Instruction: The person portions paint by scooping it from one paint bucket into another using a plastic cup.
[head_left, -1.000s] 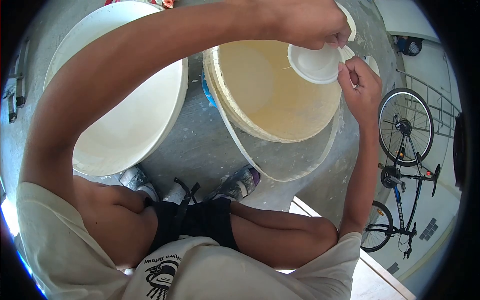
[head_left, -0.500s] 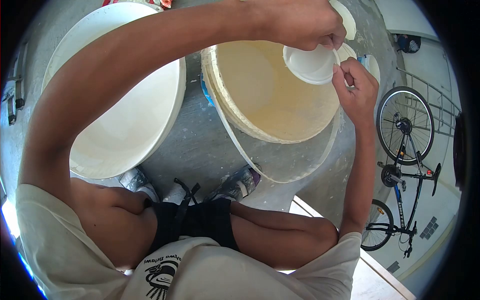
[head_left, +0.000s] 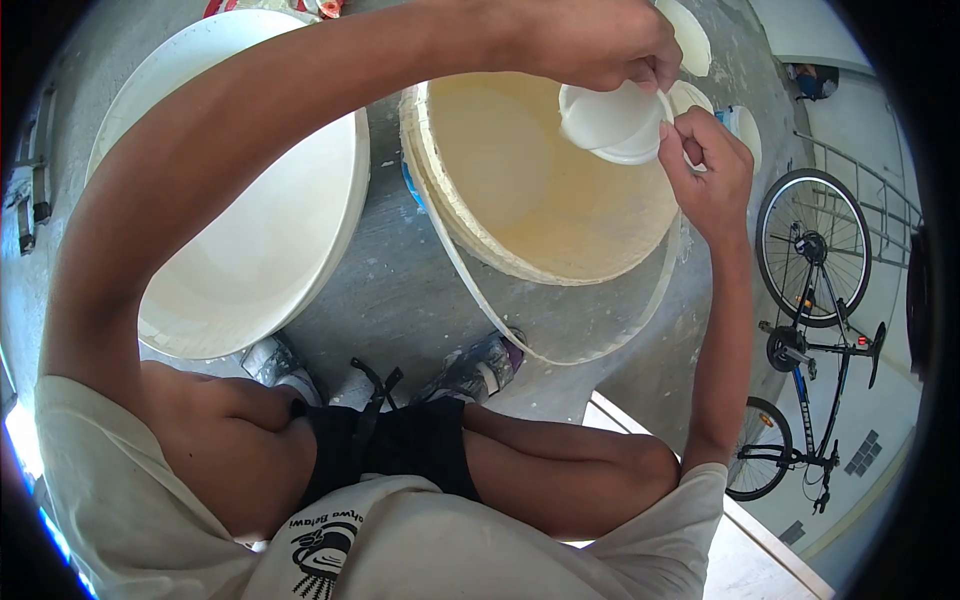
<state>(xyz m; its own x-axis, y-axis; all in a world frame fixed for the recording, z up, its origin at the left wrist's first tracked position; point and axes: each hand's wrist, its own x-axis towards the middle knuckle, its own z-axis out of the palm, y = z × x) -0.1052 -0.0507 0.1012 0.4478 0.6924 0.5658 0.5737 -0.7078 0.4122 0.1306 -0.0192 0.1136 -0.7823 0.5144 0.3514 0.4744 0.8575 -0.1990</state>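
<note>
A small white plastic bowl (head_left: pixel 612 120) hangs tilted above the large bucket (head_left: pixel 437 175), over its right part. My left hand (head_left: pixel 610 45) reaches across from the left and pinches the bowl's rim at the upper right. Lower on the same rim, the thumb and fingers of my right hand (head_left: pixel 708 165) are closed. Cloudy yellowish liquid (head_left: pixel 530 190) fills the bucket's inside as far as I can see. Whether anything runs out of the bowl I cannot make out.
A wide white basin (head_left: pixel 250 260) stands left of the bucket, partly behind my left arm. The bucket's wire-like handle (head_left: pixel 540 355) hangs toward my feet. White round pieces (head_left: pixel 685 40) and a small tub (head_left: pixel 738 135) lie beyond my right hand. A bicycle (head_left: pixel 810 330) stands at right.
The bowl and both hands have shifted slightly left and up, and the bowl's tilt differs a little. Both hands keep their hold on its rim.
</note>
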